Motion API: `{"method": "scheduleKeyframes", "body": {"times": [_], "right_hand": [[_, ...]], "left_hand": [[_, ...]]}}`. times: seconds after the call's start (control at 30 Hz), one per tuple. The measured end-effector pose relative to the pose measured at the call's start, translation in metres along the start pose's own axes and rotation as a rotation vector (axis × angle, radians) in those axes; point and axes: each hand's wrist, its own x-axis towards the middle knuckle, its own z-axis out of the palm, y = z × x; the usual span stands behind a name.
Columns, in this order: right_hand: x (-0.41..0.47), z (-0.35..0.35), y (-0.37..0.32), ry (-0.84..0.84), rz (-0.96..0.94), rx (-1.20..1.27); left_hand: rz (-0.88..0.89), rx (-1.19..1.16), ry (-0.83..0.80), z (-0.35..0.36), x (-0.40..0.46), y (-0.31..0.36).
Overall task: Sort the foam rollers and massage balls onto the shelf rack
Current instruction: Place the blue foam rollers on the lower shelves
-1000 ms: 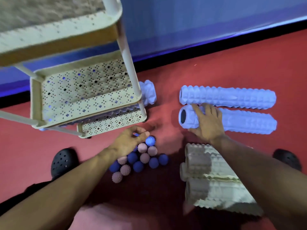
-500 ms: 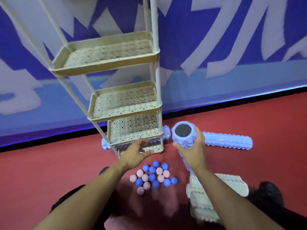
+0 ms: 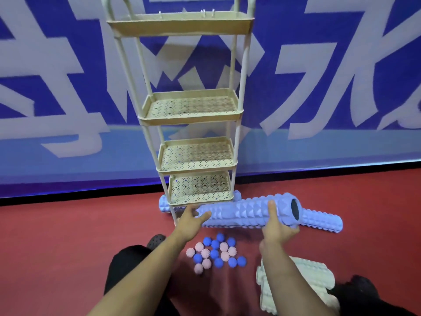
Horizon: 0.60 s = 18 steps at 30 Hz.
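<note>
Blue textured foam fills the centre of the view: a long foam roller (image 3: 248, 213) is held level above the floor by two bare hands. The right hand (image 3: 276, 226) is wrapped round it near the hollow end, thumb over the top and fingers curled beneath, so the weight is carried there. The left hand (image 3: 190, 221) is at the far end with fingers fairly straight, touching and steadying the foam from below and the side; a full grasp is not shown. A two-handed hold is judged to suit so long a piece, keeping it flat for a tray.

Just behind the held piece stands a tall cream shelf rack (image 3: 196, 110) with perforated trays, all of them bare as far as can be seen. It is judged that the roller is being lined up with one of the lower trays, though it looks longer than the trays are wide, so it may overhang.

On the red floor, a second blue roller (image 3: 323, 221) lies to the right, partly hidden by the held one, and another blue roller (image 3: 165, 205) lies behind the rack's base. A loose cluster of spiky massage balls (image 3: 216, 253), blue and pink, sits between the forearms. Pale cream rollers (image 3: 296, 283) are stacked at lower right. A blue and white banner (image 3: 68, 87) covers the wall behind.
</note>
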Motion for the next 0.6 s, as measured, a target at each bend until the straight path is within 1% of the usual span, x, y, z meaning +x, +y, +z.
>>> {"method": "scheduleKeyframes", "body": {"times": [0.07, 0.13, 0.27, 0.43, 0.6], "right_hand": [[-0.006, -0.001, 0.006, 0.014, 0.096, 0.066], [-0.010, 0.000, 0.009, -0.010, 0.159, 0.129], [-0.015, 0.004, 0.014, -0.063, 0.310, 0.184], [-0.023, 0.021, 0.029, -0.123, 0.390, 0.189], [-0.024, 0.047, 0.046, -0.157, 0.474, 0.166]], "left_hand": [[-0.076, -0.112, 0.035, 0.002, -0.004, 0.004], [-0.138, -0.190, 0.051, 0.003, -0.002, 0.004], [-0.152, -0.285, -0.014, 0.006, 0.005, 0.000], [-0.186, -0.383, -0.065, 0.006, 0.019, -0.004], [-0.243, -0.442, -0.052, 0.000, 0.047, -0.007]]}}
